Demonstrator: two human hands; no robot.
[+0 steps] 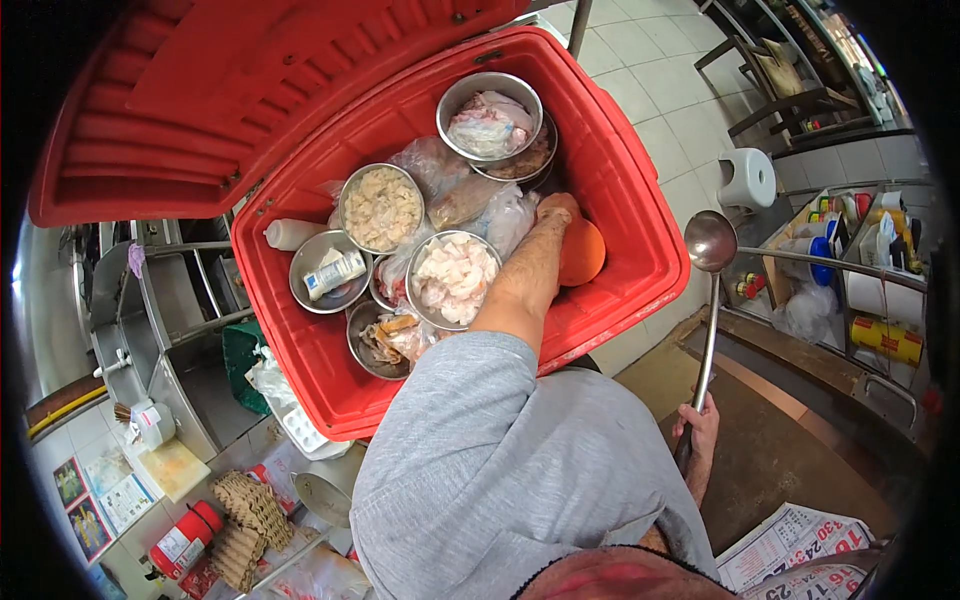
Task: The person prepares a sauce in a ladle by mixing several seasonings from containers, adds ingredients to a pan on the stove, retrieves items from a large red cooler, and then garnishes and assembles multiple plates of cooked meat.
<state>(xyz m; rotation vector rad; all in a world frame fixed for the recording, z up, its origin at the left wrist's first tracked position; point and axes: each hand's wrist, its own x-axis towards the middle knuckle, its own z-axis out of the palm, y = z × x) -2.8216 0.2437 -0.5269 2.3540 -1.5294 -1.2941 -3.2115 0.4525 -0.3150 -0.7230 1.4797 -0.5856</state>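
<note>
My left hand (pixel 558 208) reaches into a red cooler box (pixel 625 300). Its fingers are curled at the edge of an orange plastic bowl (pixel 583 255), though they are partly hidden. Beside that forearm sits a steel bowl of pale raw meat pieces (pixel 453 278), with a bowl of beige minced food (pixel 381 209) farther left. At the far end is a steel bowl with bagged meat (pixel 490 120). Low on the right, my right hand (pixel 700 432) is closed round the dark handle of a long steel ladle (pixel 711 245), its cup pointing away from me.
The cooler's red lid (pixel 200 120) stands raised at the left. Inside lie plastic bags (pixel 465 195), a white bottle (pixel 290 234) and more steel bowls. A white stool (pixel 747 178) and a loaded rack (pixel 850 270) stand right. Egg trays (pixel 245 530) and a fire extinguisher (pixel 187 540) are lower left.
</note>
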